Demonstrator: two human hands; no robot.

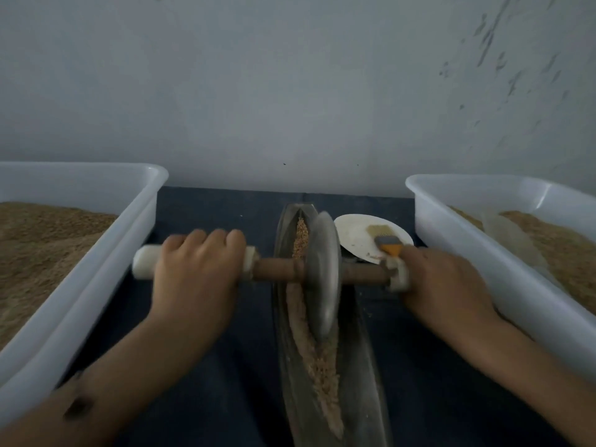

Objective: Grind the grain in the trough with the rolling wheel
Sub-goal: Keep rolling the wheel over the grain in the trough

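Both my forearms reached forward over the dark tabletop (209, 398), palms down. My left hand (198, 269) sat on the left end of the axle (277, 269), fingers curled over the white handle (146, 262) and gripping it, knuckles toward the wall (290, 91). My right hand (442, 285) covered the other end, wrapped round the handle there, though its fingertips were hidden and blurred.

Between my two sets of fingers stood the wheel (322, 275), on edge in the long metal trough (361, 382), about midway along it. Grain (317, 359) lay in the groove on the near side of the wheel and also beyond it.

Room sideways was tight: a white tub (106, 253) of brown meal lay just left of my left fingers, and a second tub (467, 253) just right of my right hand. Just beyond my right fingers sat a white plate (351, 233) with a brush (387, 243) on it.
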